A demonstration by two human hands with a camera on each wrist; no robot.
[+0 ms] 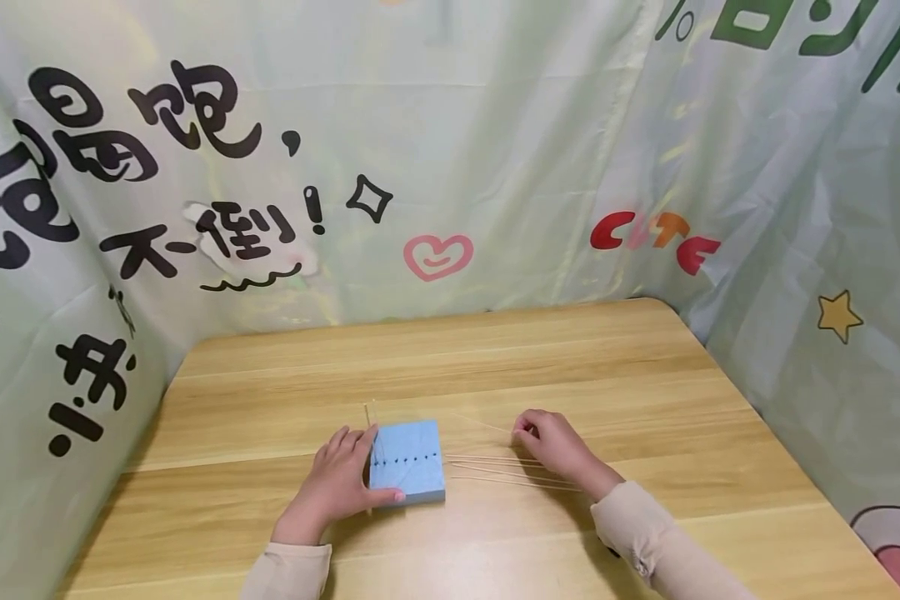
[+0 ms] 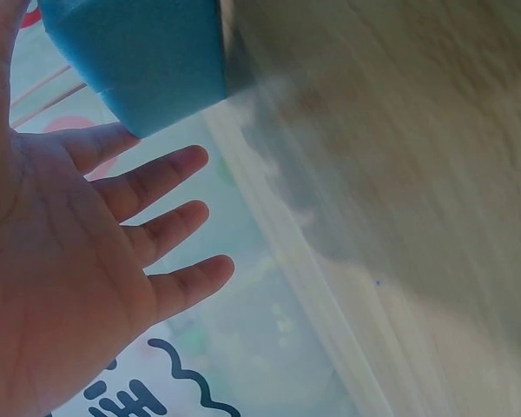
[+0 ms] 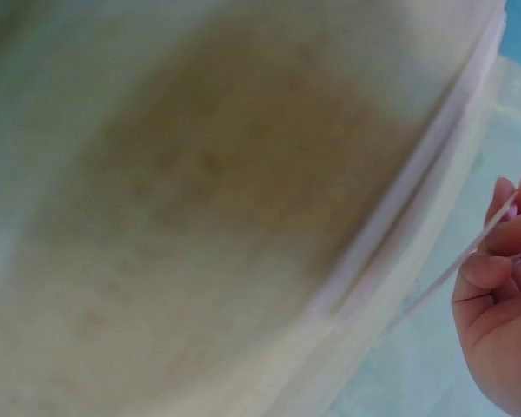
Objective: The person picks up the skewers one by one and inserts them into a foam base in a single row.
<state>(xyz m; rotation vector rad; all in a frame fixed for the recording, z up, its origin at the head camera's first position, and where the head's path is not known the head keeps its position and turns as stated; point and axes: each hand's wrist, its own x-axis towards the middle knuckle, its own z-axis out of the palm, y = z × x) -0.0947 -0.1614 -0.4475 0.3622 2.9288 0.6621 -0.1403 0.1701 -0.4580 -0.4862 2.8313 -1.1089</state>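
A square blue foam block (image 1: 412,437) lies on the table in the head view, with a row of small dark dots across its top. My left hand (image 1: 333,482) grips it from the left, thumb at the near edge and index finger at the far left corner. In the left wrist view the other fingers (image 2: 169,239) spread away from the block (image 2: 148,61). To the right of the block, my right hand (image 1: 558,446) pinches a thin pale strand (image 1: 487,425) just above the table. The right wrist view shows this strand (image 3: 438,280) running through the curled fingers.
Several thin pale strands (image 1: 506,477) stretch rightward from the block and pass beneath the right forearm. Thin stick-like ends (image 1: 367,413) show past the block's far left corner. A printed cloth (image 1: 510,167) hangs around the wooden table (image 1: 570,358).
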